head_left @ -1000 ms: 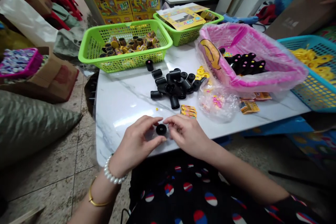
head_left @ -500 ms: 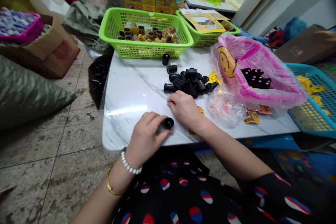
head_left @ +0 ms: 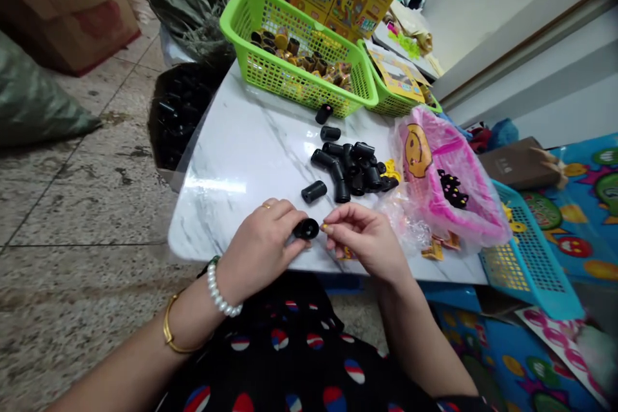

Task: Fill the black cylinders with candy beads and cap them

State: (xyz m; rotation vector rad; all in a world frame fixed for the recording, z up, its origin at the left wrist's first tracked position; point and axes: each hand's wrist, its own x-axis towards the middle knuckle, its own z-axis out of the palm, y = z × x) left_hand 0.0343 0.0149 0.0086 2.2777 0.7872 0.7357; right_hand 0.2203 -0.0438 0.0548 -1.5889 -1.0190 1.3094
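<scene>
My left hand [head_left: 263,238] is wrapped round a hollow black plastic cylinder [head_left: 308,228], its open end turned to the right. Close to that opening, my right hand [head_left: 369,241] pinches a tiny yellowish piece [head_left: 325,227] between thumb and forefinger; its kind is too small to make out. One loose black cylinder [head_left: 314,191] lies on the table just beyond my left hand. Behind both hands is a pile of similar black cylinders [head_left: 342,170], with yellow ring-like parts [head_left: 391,170] at its right side.
A green basket [head_left: 294,85] of decorated cylinders stands at the back of the white table [head_left: 232,141]. To the right are a plastic-lined pink basket [head_left: 476,209] with small black pieces and a blue basket [head_left: 535,257]. A box of black parts [head_left: 178,116] sits by the left edge.
My right hand has left the pile's edge and come back beside the held cylinder's opening, now pinching a tiny piece. One black cylinder lies apart from the pile. The view has turned.
</scene>
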